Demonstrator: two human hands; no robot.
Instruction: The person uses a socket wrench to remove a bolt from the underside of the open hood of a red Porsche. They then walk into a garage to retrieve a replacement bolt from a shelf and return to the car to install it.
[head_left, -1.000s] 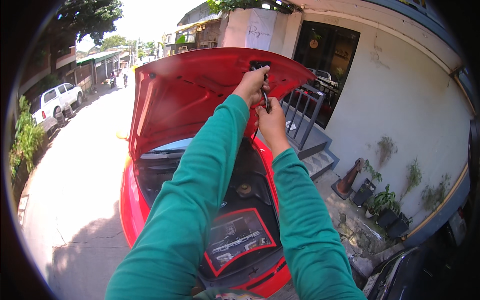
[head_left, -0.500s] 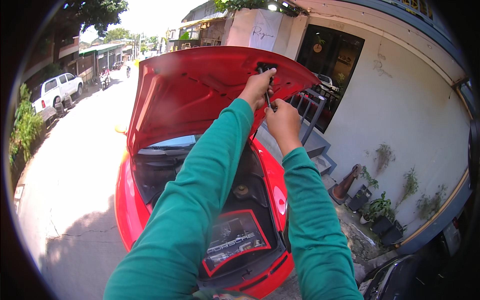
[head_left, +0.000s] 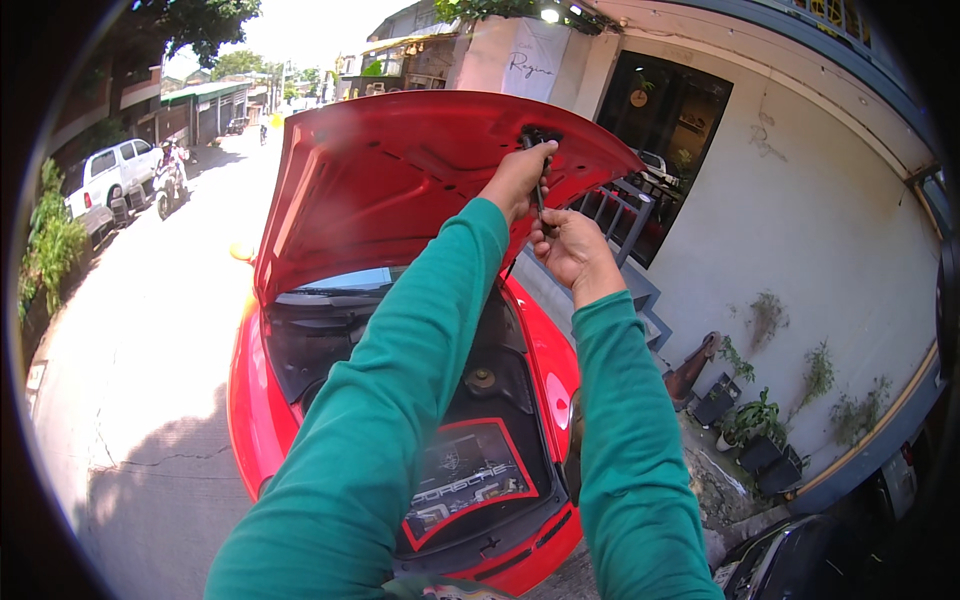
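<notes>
A red car hood (head_left: 400, 160) stands raised in front of me. On its underside, near the front edge, is a dark latch fitting (head_left: 540, 135). My left hand (head_left: 520, 178) is closed just below that fitting, around the upper part of a slim dark rod-shaped tool (head_left: 540, 197). Lower down, my right hand (head_left: 574, 246) pinches the tool's bottom end, with the palm side partly turned to view. Fingers hide where the tool meets the fitting, and its exact kind is not clear.
Below my arms lies the open front trunk with a red-framed panel (head_left: 470, 475). Steps with a grey railing (head_left: 635, 225) and potted plants (head_left: 755, 418) line the wall at right. On the road at left are a parked white pickup (head_left: 112, 180) and a motorcycle rider (head_left: 170, 180).
My right hand has rotated at the tool's lower end, so more of its palm shows, and shifted slightly right. My left hand stays near the fitting. The motorcycle has come closer.
</notes>
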